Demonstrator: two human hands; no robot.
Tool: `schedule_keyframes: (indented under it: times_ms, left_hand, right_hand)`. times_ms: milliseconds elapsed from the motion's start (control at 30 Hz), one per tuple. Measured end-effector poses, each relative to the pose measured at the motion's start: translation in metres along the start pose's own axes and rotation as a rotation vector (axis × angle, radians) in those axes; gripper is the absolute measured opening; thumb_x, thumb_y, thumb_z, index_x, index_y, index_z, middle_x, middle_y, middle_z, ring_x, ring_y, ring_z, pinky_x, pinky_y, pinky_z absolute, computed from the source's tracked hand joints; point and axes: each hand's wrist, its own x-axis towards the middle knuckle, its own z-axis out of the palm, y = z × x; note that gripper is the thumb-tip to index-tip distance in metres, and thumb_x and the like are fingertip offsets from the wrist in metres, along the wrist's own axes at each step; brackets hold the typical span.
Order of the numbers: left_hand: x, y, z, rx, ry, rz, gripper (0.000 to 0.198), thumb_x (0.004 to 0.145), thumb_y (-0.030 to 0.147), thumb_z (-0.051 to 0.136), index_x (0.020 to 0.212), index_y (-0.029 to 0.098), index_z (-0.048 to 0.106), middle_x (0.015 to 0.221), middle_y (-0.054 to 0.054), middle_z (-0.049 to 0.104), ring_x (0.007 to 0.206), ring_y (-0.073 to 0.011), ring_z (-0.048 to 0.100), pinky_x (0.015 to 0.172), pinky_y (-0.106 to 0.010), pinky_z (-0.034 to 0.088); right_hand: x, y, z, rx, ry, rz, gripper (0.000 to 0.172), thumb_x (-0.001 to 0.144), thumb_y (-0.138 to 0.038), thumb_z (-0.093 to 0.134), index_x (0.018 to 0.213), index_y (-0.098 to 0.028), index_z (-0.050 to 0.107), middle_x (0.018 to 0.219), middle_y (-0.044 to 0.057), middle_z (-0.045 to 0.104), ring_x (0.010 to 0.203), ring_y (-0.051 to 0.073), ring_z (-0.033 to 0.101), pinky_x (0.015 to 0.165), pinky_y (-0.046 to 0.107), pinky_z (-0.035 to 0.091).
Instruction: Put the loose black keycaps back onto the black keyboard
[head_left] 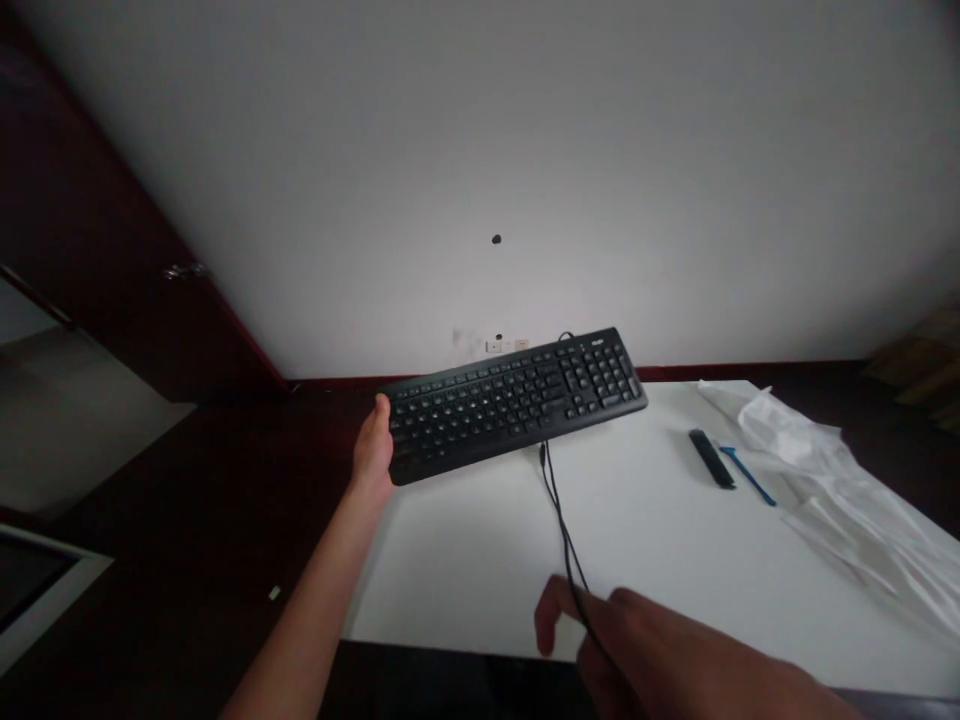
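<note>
A black computer keyboard [517, 400] is raised above the white table, tilted with its right end higher. My left hand [373, 445] grips its left end, thumb on the front edge beside the keys; the other fingers are hidden behind it. From behind the keyboard a black cable [556, 505] hangs down in two strands towards me. Low in the view, my right hand [637, 640] is curled around the cable, its index finger bent and slightly blurred. The cable crosses this hand and runs on towards the bottom edge.
On the white table [465, 560], to the right, lie a dark flat strip [712, 459], a blue stick-like tool [748, 475] and crumpled white plastic wrapping [817, 450]. Behind stands a pale wall with sockets [506, 346]. A dark red door [112, 220] is at left.
</note>
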Motion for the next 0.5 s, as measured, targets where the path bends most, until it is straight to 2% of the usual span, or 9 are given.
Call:
schedule_keyframes:
  times_ms: [67,133,200,267,333,433,500]
  left_hand:
    - [0.000,-0.009,-0.008,0.118,-0.042,0.032,0.055,0.082,0.065,0.076,0.110,0.018,0.079,0.093,-0.010,0.080,0.097,-0.0270,0.077,0.082,-0.032,0.063]
    - [-0.001,-0.017,-0.016,0.190,-0.135,0.030,0.060,0.075,0.067,0.080,0.108,0.016,0.079,0.090,-0.009,0.080,0.093,-0.0278,0.077,0.079,-0.031,0.062]
    - [-0.003,-0.020,-0.022,0.214,-0.229,-0.029,0.064,0.070,0.067,0.083,0.104,0.014,0.079,0.085,-0.010,0.080,0.085,-0.0281,0.078,0.072,-0.031,0.061]
    - [-0.006,-0.020,-0.028,0.190,-0.277,-0.105,0.061,0.069,0.063,0.086,0.100,0.012,0.079,0.081,-0.010,0.079,0.077,-0.0274,0.077,0.066,-0.029,0.060]
    - [-0.010,-0.017,-0.033,0.136,-0.295,-0.161,0.055,0.069,0.056,0.089,0.097,0.010,0.078,0.080,-0.010,0.079,0.075,-0.0266,0.077,0.065,-0.027,0.058]
    - [-0.016,-0.011,-0.038,0.041,-0.260,-0.200,0.048,0.074,0.050,0.088,0.097,0.010,0.077,0.086,-0.011,0.080,0.080,-0.0264,0.078,0.072,-0.027,0.060]
    - [-0.021,-0.007,-0.039,-0.021,-0.204,-0.232,0.042,0.085,0.048,0.080,0.104,0.010,0.076,0.091,-0.013,0.080,0.087,-0.0271,0.079,0.082,-0.030,0.062]
  right_hand:
    - [0.000,-0.002,-0.013,-0.018,0.095,-0.008,0.030,0.083,-0.037,0.073,0.110,-0.027,0.068,0.075,-0.001,0.064,0.056,0.013,0.052,0.047,0.024,0.032]
    - [0.005,0.001,-0.035,-0.082,0.178,-0.091,0.025,0.085,-0.037,0.072,0.107,-0.025,0.068,0.078,-0.001,0.065,0.058,0.013,0.054,0.051,0.024,0.034]
    - [0.014,0.005,-0.066,-0.174,0.230,-0.212,0.009,0.091,-0.029,0.066,0.095,-0.023,0.070,0.072,-0.001,0.064,0.057,0.012,0.053,0.054,0.025,0.035]
    - [0.025,0.007,-0.104,-0.239,0.373,-0.323,0.004,0.089,-0.023,0.068,0.088,-0.022,0.072,0.066,-0.001,0.063,0.055,0.012,0.052,0.057,0.026,0.035]
    - [0.038,0.009,-0.144,-0.290,0.545,-0.406,0.008,0.082,-0.021,0.078,0.089,-0.021,0.076,0.066,-0.001,0.064,0.053,0.012,0.051,0.056,0.026,0.034]
    - [0.059,0.021,-0.194,-0.375,0.629,-0.416,0.012,0.076,-0.024,0.084,0.082,-0.018,0.076,0.068,-0.001,0.066,0.057,0.010,0.050,0.058,0.024,0.034]
    - [0.075,0.038,-0.213,-0.306,0.682,-0.391,0.014,0.080,-0.027,0.076,0.083,-0.013,0.075,0.068,-0.002,0.064,0.061,0.007,0.050,0.061,0.022,0.035]
